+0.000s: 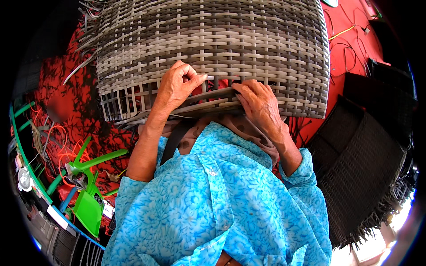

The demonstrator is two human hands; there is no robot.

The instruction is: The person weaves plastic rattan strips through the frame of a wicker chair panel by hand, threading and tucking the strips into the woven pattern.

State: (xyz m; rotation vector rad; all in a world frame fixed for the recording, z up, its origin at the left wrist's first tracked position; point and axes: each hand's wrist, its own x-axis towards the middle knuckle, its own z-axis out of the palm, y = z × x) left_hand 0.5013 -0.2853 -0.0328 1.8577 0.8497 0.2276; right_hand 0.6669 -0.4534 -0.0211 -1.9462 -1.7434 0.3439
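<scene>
A grey-brown wicker panel [213,42] of flat woven strips lies across my lap, with an open gap in the weave along its near edge. My left hand [175,86] is closed in a pinch at the left of this gap, thumb and forefinger together on a pale strip. To the right of the gap, my right hand [257,97] has its fingers curled on a darker weaving strip [213,94] that runs along the opening. Upright strips cross the gap between the hands. Part of the right fingertips is hidden behind the strip.
Loose strip ends [88,33] stick out at the panel's left. A dark woven piece [359,168] stands at the right. At the left, a bright green plastic object [88,208] lies near orange cords [62,146]. Dark scraps litter the red floor [71,88]; cables [348,48] lie at the far right.
</scene>
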